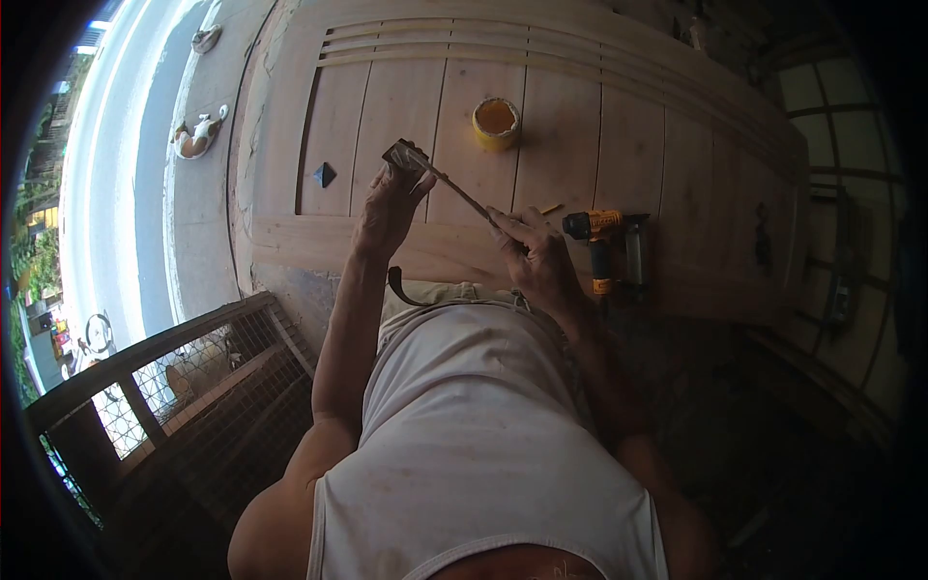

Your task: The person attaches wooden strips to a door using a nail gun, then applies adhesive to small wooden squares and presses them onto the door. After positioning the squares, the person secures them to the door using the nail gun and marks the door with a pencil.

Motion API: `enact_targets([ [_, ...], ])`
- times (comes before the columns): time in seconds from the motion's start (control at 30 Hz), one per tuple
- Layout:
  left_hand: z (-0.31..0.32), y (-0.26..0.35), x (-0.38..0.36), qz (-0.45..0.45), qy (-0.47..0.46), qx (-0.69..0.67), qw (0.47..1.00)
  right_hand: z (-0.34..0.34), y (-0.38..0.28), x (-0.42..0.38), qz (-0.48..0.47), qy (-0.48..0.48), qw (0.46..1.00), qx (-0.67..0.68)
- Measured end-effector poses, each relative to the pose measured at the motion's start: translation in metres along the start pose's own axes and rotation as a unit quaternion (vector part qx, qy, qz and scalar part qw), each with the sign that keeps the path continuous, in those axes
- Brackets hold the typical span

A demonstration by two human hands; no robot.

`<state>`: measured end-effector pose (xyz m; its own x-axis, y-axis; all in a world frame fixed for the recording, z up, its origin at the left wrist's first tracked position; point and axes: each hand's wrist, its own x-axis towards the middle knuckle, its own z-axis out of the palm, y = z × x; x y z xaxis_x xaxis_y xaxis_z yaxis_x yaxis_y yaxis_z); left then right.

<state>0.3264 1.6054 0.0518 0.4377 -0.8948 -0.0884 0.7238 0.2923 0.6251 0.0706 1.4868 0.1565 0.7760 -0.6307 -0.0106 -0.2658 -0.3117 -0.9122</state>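
My left hand (389, 205) is closed around a small dark flat piece (404, 155), held up over the wooden panel (396, 101). A long thin stick-like tool (459, 191) runs from that piece down to my right hand (536, 253), whose fingers are wrapped round its near end. The tool's far end touches the small piece. Beyond my hands a yellow tub (496, 126) with orange-brown contents stands on the panel. A small blue-black folded piece (324, 175) lies left of my left hand.
A yellow and black power tool (601, 232) lies on the panel, right of my right hand. Long strips (483, 34) line the panel's far edge. A wood and wire mesh frame (184, 387) stands at the left. Dogs (196, 137) lie outside by the road.
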Motion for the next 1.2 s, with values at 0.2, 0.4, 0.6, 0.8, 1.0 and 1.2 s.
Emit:
enact_targets([
  [0.2,-0.007,-0.001,-0.004,0.002,0.031,0.005,1.000,-0.003,-0.003,0.001,0.008,-0.020,1.000,0.021],
  [0.4,0.000,-0.005,-0.006,-0.006,0.011,-0.005,1.000,0.007,-0.001,0.007,0.004,-0.018,1.000,-0.009],
  [0.6,-0.018,-0.008,-0.007,0.005,0.001,-0.031,1.000,-0.004,0.000,0.005,-0.005,-0.030,0.999,-0.043],
  [0.8,-0.025,-0.007,-0.012,-0.005,0.005,-0.024,1.000,-0.007,-0.003,0.007,-0.014,-0.004,0.999,-0.046],
  [1.0,0.011,0.005,-0.011,-0.013,-0.004,-0.006,1.000,0.007,0.002,0.015,-0.049,0.029,0.997,-0.060],
  [1.2,-0.004,0.008,-0.011,-0.032,-0.031,0.016,0.999,0.007,0.005,0.015,-0.053,0.045,0.994,-0.081],
])
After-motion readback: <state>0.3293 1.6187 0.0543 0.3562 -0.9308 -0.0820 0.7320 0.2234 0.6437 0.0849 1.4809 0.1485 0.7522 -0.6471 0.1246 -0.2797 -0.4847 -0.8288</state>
